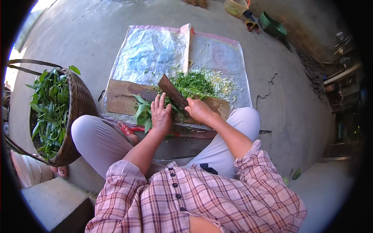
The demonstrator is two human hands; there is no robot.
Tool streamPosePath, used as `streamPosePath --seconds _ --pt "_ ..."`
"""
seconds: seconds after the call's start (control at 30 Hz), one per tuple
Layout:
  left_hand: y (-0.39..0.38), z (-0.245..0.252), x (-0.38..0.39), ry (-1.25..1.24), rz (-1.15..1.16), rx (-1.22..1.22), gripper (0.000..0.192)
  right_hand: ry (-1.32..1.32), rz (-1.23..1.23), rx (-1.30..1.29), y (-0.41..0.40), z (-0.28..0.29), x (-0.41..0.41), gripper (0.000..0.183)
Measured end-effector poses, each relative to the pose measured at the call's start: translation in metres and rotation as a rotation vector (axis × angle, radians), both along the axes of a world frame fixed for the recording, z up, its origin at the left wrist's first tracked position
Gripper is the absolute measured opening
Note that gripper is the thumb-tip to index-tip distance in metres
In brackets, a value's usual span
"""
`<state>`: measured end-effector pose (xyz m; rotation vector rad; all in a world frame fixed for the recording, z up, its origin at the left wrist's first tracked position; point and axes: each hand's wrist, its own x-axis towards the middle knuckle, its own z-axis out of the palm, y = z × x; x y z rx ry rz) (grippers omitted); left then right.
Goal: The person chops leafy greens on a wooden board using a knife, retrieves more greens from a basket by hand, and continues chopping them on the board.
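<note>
My left hand (161, 114) presses down on leafy green stems (142, 112) lying across a wooden board (125, 97), its fingers stretched forward. My right hand (199, 109) is closed around the near end of a broad, dark-bladed knife (173, 91), its handle hidden in the grip. The blade slants away to the upper left, just right of my left fingers. Behind the board, a heap of finely chopped greens (194, 84) rests on a spread plastic woven sheet (145, 52), with pale chopped pieces (224, 85) at its right.
A woven basket (83, 100) of leafy greens (51, 110) stands at my left, above a white bucket (32, 170). A concrete block (58, 201) is at lower left. Further off are a yellow plastic basket (235, 8), slippers (251, 26) and a green basket (271, 24).
</note>
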<state>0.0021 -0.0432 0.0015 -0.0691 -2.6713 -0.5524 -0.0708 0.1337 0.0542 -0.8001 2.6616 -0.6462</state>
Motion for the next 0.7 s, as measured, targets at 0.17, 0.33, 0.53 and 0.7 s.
streamPosePath --seconds 0.17,0.33,0.53,0.7 --pt "-0.004 -0.004 -0.006 0.063 -0.040 -0.118 0.011 0.057 0.013 0.013 0.013 0.008 -0.011 0.025" --pt "0.003 0.001 -0.006 -0.214 -0.042 -0.112 0.019 0.205 -0.072 0.043 0.023 0.010 -0.016 0.019" --pt "0.010 -0.002 0.003 -0.217 0.024 -0.232 0.013 0.138 -0.084 0.027 0.018 0.023 0.013 0.020" --pt "0.009 -0.013 -0.004 -0.212 -0.036 -0.104 0.015 0.056 -0.117 0.050 0.016 0.030 0.021 0.022"
